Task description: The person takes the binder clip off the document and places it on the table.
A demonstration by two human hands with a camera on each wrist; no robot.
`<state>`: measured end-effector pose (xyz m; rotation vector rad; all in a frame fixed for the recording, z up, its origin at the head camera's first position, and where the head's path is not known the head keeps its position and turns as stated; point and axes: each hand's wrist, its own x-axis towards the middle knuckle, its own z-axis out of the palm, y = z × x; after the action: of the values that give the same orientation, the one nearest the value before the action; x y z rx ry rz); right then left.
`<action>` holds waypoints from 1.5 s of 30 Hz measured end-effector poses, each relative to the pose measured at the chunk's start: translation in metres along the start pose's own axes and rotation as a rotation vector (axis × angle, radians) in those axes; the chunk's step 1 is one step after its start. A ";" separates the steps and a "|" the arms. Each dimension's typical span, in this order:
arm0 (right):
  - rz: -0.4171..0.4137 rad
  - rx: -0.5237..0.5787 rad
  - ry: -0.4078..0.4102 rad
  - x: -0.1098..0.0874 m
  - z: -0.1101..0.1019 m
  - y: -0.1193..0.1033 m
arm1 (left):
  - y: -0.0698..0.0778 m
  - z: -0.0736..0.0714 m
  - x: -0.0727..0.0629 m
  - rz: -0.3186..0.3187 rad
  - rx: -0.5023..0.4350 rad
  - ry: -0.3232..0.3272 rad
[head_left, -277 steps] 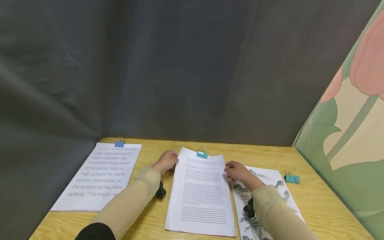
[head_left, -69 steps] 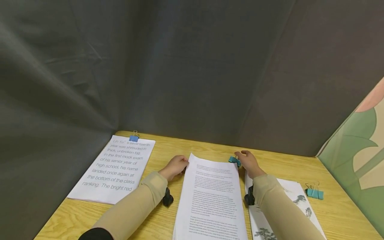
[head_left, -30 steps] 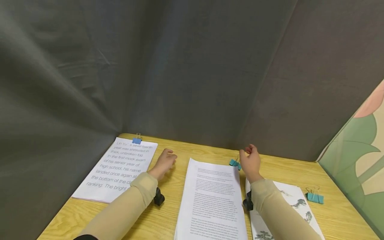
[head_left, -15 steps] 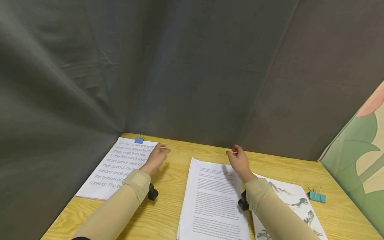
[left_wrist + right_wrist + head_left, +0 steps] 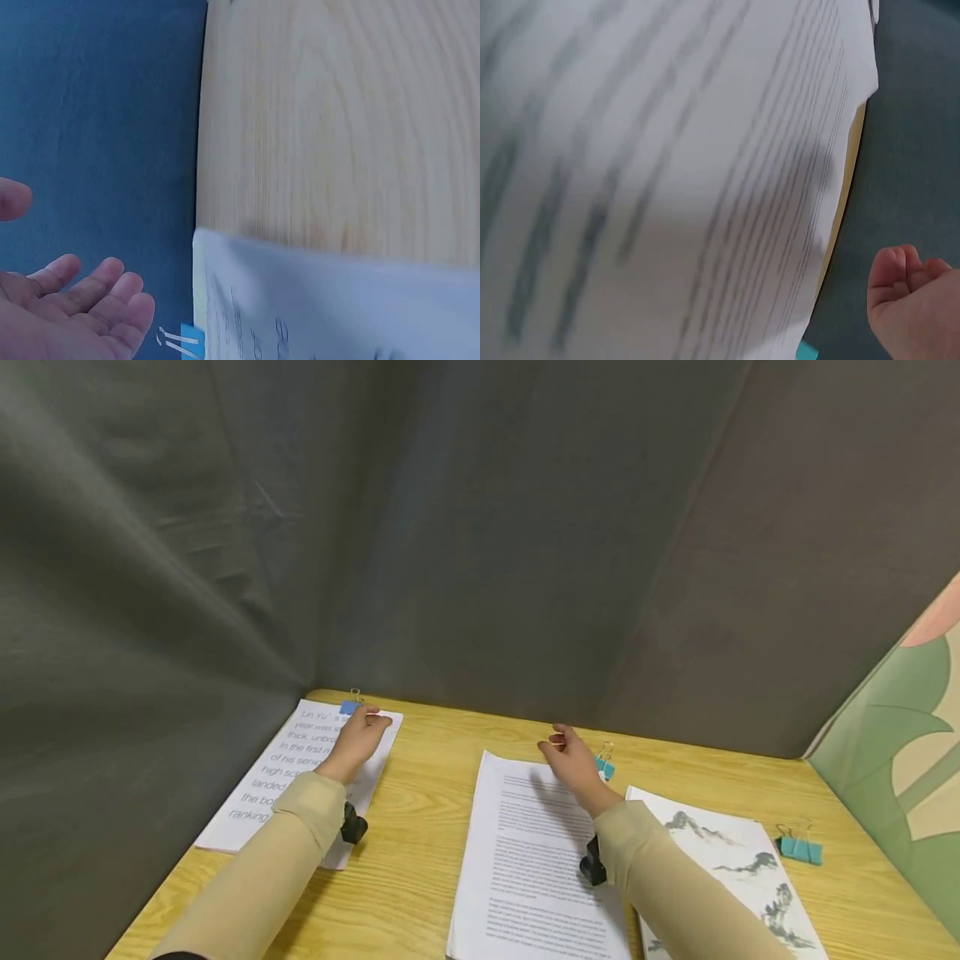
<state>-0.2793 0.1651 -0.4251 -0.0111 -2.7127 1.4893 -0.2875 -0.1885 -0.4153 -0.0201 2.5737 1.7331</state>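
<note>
My left hand (image 5: 356, 745) hovers over the upper right part of the left paper stack (image 5: 255, 793), near its blue binder clip (image 5: 350, 707). Its fingers are relaxed and hold nothing, with the palm showing in the left wrist view. The right hand (image 5: 573, 764), fingers loosely curled and also holding nothing, is above the top of the middle stack of printed sheets (image 5: 517, 860). Just right of that hand is a teal binder clip (image 5: 605, 768), off the middle stack and partly hidden. In the right wrist view only a teal corner (image 5: 807, 351) of it shows.
A stack with an ink landscape (image 5: 738, 868) lies at the right, partly under the right sleeve. Another teal binder clip (image 5: 800, 850) sits beside it on the wooden table (image 5: 405, 852). A dark curtain (image 5: 480, 543) hangs behind the table's far edge.
The teal clip has come off the middle stack and been set down by its top right corner. My left hand let go of the stack's left edge and moved left; my right hand released the clip.
</note>
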 end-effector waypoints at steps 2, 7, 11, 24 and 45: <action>-0.011 -0.015 -0.017 0.000 0.006 -0.001 | -0.002 -0.005 -0.001 -0.007 0.014 0.010; -0.070 -0.028 -0.060 -0.002 0.018 -0.007 | -0.007 -0.018 -0.004 -0.033 0.060 0.022; -0.095 -0.024 -0.105 -0.003 0.026 -0.014 | -0.012 -0.031 -0.007 -0.063 0.112 0.022; -0.102 -0.031 -0.212 -0.011 0.057 -0.026 | -0.038 -0.060 -0.011 -0.114 0.217 0.103; -0.121 -0.059 -0.369 -0.020 0.111 -0.047 | -0.055 -0.101 -0.023 -0.238 0.274 0.088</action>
<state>-0.2639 0.0457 -0.4458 0.4618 -2.9679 1.5060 -0.2648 -0.3030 -0.4274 -0.3855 2.7140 1.3197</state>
